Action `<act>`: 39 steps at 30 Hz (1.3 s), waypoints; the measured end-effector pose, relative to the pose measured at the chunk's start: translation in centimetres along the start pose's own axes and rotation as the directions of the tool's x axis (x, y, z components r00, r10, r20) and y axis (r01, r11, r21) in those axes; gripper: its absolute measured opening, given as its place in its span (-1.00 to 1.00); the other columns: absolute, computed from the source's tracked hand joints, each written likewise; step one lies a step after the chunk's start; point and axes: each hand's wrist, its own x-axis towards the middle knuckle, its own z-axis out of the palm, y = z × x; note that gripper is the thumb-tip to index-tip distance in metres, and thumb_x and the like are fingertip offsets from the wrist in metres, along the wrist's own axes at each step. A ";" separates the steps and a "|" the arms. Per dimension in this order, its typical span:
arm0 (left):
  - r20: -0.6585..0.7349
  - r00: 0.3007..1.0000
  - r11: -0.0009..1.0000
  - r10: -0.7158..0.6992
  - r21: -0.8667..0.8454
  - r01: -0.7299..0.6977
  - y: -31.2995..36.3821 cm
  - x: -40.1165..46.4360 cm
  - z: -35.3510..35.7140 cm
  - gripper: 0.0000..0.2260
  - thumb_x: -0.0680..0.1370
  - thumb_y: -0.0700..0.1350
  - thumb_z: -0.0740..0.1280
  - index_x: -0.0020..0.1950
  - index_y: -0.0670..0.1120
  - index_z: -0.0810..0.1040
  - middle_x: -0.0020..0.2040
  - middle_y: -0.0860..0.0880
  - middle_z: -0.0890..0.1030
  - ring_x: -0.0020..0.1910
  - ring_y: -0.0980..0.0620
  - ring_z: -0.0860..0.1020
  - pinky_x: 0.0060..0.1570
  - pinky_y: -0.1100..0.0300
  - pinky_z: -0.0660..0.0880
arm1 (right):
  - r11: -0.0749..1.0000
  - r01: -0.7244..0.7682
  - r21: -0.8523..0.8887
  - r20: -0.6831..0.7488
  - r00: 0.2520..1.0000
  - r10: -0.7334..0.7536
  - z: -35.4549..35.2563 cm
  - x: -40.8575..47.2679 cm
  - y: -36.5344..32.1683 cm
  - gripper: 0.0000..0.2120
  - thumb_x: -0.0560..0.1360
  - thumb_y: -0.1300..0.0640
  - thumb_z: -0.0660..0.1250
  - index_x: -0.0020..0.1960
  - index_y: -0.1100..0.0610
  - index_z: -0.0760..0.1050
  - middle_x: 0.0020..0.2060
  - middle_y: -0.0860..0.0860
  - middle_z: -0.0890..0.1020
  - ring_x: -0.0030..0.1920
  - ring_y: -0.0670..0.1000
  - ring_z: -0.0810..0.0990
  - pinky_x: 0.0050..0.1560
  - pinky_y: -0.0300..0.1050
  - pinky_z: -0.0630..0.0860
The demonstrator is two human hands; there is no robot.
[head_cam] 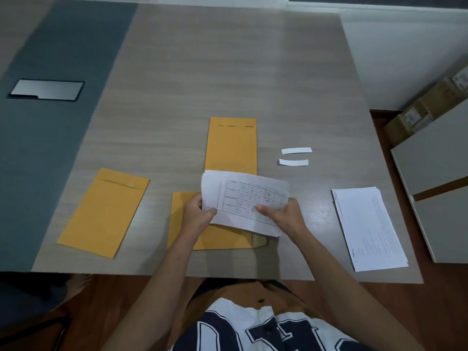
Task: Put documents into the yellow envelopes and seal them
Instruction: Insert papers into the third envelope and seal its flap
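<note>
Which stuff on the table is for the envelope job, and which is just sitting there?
For the job: folded paper in both hands, three yellow envelopes, paper stack.
Just there: two white strips, metal plate, cardboard boxes.

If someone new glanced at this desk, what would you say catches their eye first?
Probably the folded printed document held up at centre by the left hand and right hand. Next, three yellow envelopes on the table: one under the hands, one beyond, one on the left. A white paper stack lies on the right.
</note>
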 end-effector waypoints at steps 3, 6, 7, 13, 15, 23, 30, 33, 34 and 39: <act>-0.056 0.992 0.971 0.117 0.216 -0.102 0.4 -0.5 2.5 -0.58 0.43 -0.24 0.40 0.29 -0.07 0.51 0.19 0.00 0.55 0.13 0.07 0.51 0.06 0.16 0.53 | 0.999 -0.025 -0.048 -0.062 0.998 0.022 -3.4 -0.2 0.4 -0.62 0.31 0.15 0.60 0.09 0.17 0.62 -0.04 0.02 0.69 -0.10 -0.10 0.66 -0.13 -0.24 0.60; -0.057 0.962 0.787 0.266 0.590 -0.182 0.0 -1.5 5.0 -0.44 0.43 -0.01 0.40 0.41 -0.05 0.41 0.37 -0.05 0.39 0.36 -0.06 0.30 0.33 0.00 0.33 | 0.993 -0.037 -0.109 -0.125 0.992 0.024 -6.6 -0.6 1.2 -0.59 0.32 0.14 0.59 0.13 0.19 0.62 0.00 0.04 0.69 -0.07 -0.04 0.66 -0.16 -0.27 0.55; -0.031 0.972 0.718 0.234 0.679 -0.152 -0.2 -1.8 5.9 -0.38 0.42 0.07 0.40 0.45 -0.03 0.35 0.44 -0.09 0.30 0.43 -0.12 0.20 0.39 -0.08 0.24 | 0.990 -0.047 -0.131 -0.150 0.988 0.027 -7.5 -0.8 1.4 -0.59 0.33 0.13 0.59 0.14 0.18 0.62 0.01 0.04 0.68 -0.05 -0.01 0.66 -0.13 -0.23 0.56; 0.000 0.999 0.594 -0.039 0.804 0.023 -0.7 -2.7 8.8 -0.07 0.31 0.36 0.41 0.51 0.02 0.08 0.57 -0.17 -0.15 0.52 -0.33 -0.19 0.34 -0.48 -0.08 | 0.959 -0.035 -0.282 -0.196 0.980 -0.022 -10.5 -1.8 1.9 -0.64 0.36 0.08 0.57 0.11 0.18 0.64 -0.01 0.05 0.69 -0.08 0.00 0.63 -0.04 -0.16 0.55; 0.001 0.999 0.603 -0.034 0.797 0.020 -0.6 -2.6 8.9 -0.05 0.29 0.37 0.42 0.51 0.01 0.09 0.56 -0.17 -0.14 0.52 -0.33 -0.17 0.34 -0.49 -0.04 | 0.946 -0.025 -0.324 -0.185 0.982 -0.037 -10.9 -2.0 1.9 -0.64 0.37 0.07 0.56 0.11 0.19 0.63 -0.01 0.06 0.69 -0.11 -0.02 0.60 -0.07 -0.20 0.52; 0.020 1.000 0.629 -0.024 0.778 -0.001 -0.3 -3.0 8.2 -0.06 0.29 0.29 0.42 0.53 -0.01 0.08 0.58 -0.11 -0.13 0.53 -0.25 -0.18 0.40 -0.39 -0.03 | 0.929 -0.070 -0.364 0.029 0.996 0.086 -10.5 -1.4 2.0 -0.57 0.37 0.08 0.56 0.19 0.15 0.59 0.05 -0.01 0.65 -0.06 -0.04 0.60 -0.14 -0.28 0.50; 0.110 0.994 0.617 0.013 0.782 -0.094 -0.5 -3.4 7.8 -0.08 0.30 0.32 0.38 0.52 0.00 0.07 0.58 -0.11 -0.15 0.54 -0.22 -0.21 0.40 -0.41 -0.05 | 0.970 -0.222 -0.096 0.156 0.959 0.235 -7.5 -0.1 2.1 -0.68 0.29 0.25 0.60 -0.01 0.05 0.61 0.00 0.00 0.70 -0.09 -0.07 0.67 -0.14 -0.20 0.58; 0.130 0.992 0.594 0.004 0.797 -0.107 -0.5 -3.3 7.7 -0.08 0.31 0.34 0.36 0.52 0.01 0.05 0.58 -0.11 -0.16 0.54 -0.23 -0.20 0.40 -0.41 -0.03 | 0.963 -0.256 -0.088 0.174 0.947 0.268 -5.5 0.4 2.1 -0.64 0.27 0.27 0.61 0.03 0.13 0.62 0.01 0.04 0.70 -0.06 0.01 0.69 -0.03 -0.04 0.63; 0.133 0.991 0.582 0.005 0.806 -0.111 -0.4 -3.4 7.7 -0.08 0.31 0.35 0.35 0.52 0.01 0.05 0.58 -0.11 -0.16 0.54 -0.24 -0.20 0.40 -0.41 -0.02 | 0.960 -0.262 -0.096 0.173 0.946 0.275 -4.9 0.4 2.2 -0.62 0.27 0.26 0.61 0.04 0.15 0.62 0.01 0.05 0.70 -0.05 0.02 0.69 0.01 0.00 0.63; 0.173 0.984 0.503 0.030 0.848 -0.165 0.9 -2.8 6.0 0.07 0.22 0.44 0.39 0.55 0.03 -0.01 0.59 -0.10 -0.15 0.55 -0.19 -0.06 0.41 -0.24 0.16 | 0.960 -0.252 -0.119 0.080 0.962 0.262 -3.8 0.7 2.5 -0.63 0.30 0.13 0.60 0.07 0.13 0.63 -0.02 -0.01 0.68 -0.02 0.01 0.67 0.07 -0.01 0.61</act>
